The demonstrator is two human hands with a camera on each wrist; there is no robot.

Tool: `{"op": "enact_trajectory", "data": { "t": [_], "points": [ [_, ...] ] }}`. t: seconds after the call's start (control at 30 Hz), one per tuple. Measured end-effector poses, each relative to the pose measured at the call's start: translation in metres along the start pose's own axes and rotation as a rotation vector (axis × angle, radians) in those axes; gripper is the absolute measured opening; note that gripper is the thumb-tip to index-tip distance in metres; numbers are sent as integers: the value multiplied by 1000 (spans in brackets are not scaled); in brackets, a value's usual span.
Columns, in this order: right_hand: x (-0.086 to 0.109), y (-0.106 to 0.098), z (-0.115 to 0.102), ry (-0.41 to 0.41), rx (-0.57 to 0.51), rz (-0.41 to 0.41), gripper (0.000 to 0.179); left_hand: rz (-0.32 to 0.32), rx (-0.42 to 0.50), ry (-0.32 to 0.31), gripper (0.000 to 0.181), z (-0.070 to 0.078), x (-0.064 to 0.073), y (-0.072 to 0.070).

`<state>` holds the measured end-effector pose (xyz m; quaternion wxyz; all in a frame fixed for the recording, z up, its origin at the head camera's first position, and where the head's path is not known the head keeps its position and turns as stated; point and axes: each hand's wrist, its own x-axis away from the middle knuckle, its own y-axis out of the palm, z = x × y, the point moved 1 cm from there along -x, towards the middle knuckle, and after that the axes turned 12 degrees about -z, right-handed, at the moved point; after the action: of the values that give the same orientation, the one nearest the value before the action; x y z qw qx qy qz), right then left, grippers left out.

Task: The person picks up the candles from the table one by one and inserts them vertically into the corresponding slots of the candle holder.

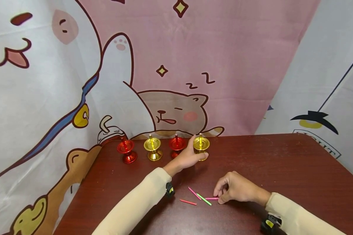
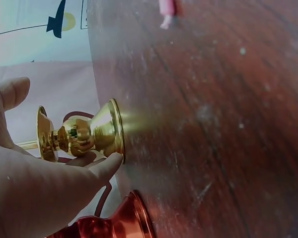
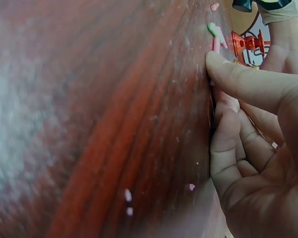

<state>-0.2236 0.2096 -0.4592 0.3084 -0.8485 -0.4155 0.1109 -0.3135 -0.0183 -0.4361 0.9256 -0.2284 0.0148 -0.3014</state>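
My left hand (image 1: 186,159) is around the gold candle holder (image 1: 201,144) at the right end of the row. Its fingers lie along the holder's left side, one fingertip at the base; the thumb stands spread apart in the left wrist view. The holder (image 2: 107,130) stands upright on the table, a thin gold stick rising from its cup. My right hand (image 1: 238,187), lower on the table, pinches the end of a pink candle (image 1: 211,198) between thumb and fingers. Beside it lie a green candle (image 1: 204,199), another pink candle (image 1: 193,192) and an orange-red candle (image 1: 188,202).
Left of my left hand stand a red holder (image 1: 176,143), a gold holder (image 1: 153,148) and another red holder (image 1: 127,150) in a row. The dark wood table (image 1: 267,163) ends at a printed cartoon cloth (image 1: 238,65). Small pink crumbs (image 3: 128,195) dot the tabletop.
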Motion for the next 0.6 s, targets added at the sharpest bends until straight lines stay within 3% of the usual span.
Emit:
{"op": "enact_trajectory", "data": {
  "t": [0.23, 0.47, 0.6],
  "points": [
    [2, 0, -3, -3, 33, -9, 19, 1, 34, -32, 97, -3, -8, 3],
    [1, -2, -12, -90, 226, -41, 24, 38, 97, -19, 87, -8, -13, 3],
    [3, -2, -19, -82, 300, -48, 28, 43, 150, 0, 79, -11, -15, 2]
  ]
}}
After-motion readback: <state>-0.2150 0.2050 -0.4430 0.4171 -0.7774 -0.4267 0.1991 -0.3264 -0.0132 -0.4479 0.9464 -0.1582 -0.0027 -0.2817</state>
